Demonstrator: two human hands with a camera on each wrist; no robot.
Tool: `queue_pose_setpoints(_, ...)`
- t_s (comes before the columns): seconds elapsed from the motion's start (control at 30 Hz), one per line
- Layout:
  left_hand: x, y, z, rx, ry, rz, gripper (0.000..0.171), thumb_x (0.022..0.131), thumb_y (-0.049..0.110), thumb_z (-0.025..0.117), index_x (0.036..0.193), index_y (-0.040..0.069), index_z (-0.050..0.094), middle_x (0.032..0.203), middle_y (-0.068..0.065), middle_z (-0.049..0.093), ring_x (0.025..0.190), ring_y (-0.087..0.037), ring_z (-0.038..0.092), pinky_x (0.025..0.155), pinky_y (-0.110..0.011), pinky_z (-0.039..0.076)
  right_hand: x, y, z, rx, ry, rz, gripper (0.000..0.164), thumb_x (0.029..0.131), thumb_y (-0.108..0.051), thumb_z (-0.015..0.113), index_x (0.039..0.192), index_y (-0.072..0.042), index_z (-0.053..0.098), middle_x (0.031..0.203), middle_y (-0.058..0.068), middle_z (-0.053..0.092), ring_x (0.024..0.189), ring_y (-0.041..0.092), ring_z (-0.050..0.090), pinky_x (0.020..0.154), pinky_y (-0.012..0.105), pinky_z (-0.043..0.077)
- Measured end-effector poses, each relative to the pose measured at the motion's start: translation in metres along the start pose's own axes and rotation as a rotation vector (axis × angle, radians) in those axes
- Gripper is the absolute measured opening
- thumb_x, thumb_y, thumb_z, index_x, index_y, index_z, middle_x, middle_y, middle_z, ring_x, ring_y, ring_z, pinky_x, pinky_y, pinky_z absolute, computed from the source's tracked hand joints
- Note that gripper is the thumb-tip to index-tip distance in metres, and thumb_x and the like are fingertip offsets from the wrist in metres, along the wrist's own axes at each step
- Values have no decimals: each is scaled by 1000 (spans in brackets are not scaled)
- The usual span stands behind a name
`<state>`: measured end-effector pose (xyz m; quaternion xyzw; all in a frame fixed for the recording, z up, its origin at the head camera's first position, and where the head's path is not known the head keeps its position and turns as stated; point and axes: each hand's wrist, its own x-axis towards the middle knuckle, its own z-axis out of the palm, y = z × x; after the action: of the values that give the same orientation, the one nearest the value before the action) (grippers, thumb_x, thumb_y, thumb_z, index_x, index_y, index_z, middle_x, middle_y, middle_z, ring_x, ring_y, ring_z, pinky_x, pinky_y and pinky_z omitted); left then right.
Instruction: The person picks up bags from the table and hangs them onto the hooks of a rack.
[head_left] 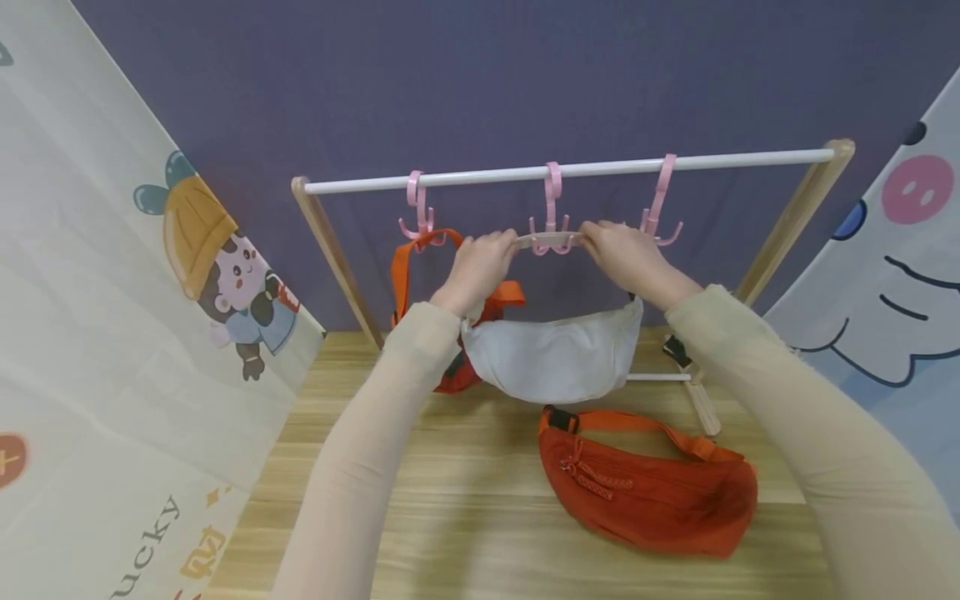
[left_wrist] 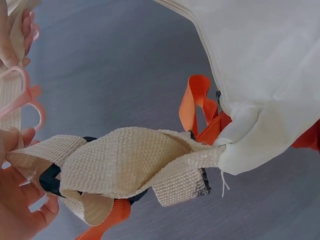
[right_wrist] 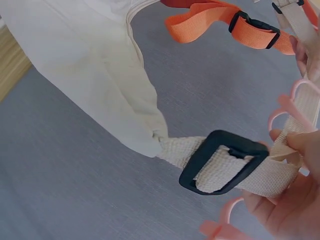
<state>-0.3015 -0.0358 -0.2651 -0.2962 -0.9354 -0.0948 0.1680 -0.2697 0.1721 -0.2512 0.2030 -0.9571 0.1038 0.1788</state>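
Observation:
A white waist bag hangs below both hands by its cream strap. That strap runs across the prongs of the middle pink hook. My left hand pinches the strap to the left of this hook, and my right hand pinches it to the right. In the left wrist view, twisted webbing leads from my left fingers to the bag's end. A black slider buckle sits on the strap between the bag and my right hand in the right wrist view.
Two more pink hooks, left and right, hang on the white rail. An orange strap loops over the left one, its red bag partly hidden. Another red waist bag lies on the wood-grain surface in front.

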Motion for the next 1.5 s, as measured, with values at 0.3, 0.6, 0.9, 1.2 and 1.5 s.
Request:
queue_pose_setpoints(0.3, -1, 0, 7, -26, -22, -1, 18, 94, 23, 43, 100, 10, 55, 87, -4, 61, 78, -19, 57, 67, -33, 40, -2, 5, 8, -9, 38, -16, 21, 92, -18, 47, 92, 0, 58, 78, 17, 61, 72, 35, 59, 64, 47, 45)
queue_pose_setpoints(0.6, -3, 1, 12, -91, -35, 1, 18, 94, 23, 42, 97, 9, 53, 76, -3, 54, 65, -17, 50, 60, -31, 40, -4, 6, 13, 22, 32, -1, 20, 92, -18, 46, 84, -1, 53, 71, 16, 57, 63, 32, 55, 56, 46, 43)
queue_pose_setpoints(0.9, -2, 1, 19, -272, -86, -78, 23, 95, 28, 37, 96, 11, 52, 74, -3, 48, 61, -16, 45, 53, -27, 36, -7, 3, 25, 100, 56, 64, 20, 93, -17, 44, 89, 1, 53, 76, 16, 55, 63, 30, 52, 58, 45, 43)
queue_pose_setpoints(1.2, -7, 3, 27, -386, -26, -139, 20, 94, 26, 41, 92, 9, 51, 76, -4, 48, 64, -17, 45, 55, -28, 36, -14, 1, 42, 182, 164, 72, 13, 87, -9, 48, 89, 3, 53, 76, 16, 54, 64, 30, 52, 59, 45, 44)
queue_pose_setpoints(1.5, -15, 5, 35, -424, 9, -169, 33, 90, 19, 49, 122, 9, 46, 101, -9, 51, 81, -19, 50, 71, -33, 42, -19, 3, 51, 234, 213, 138, 20, 83, -6, 52, 100, 3, 49, 87, 21, 57, 73, 37, 56, 64, 50, 43)
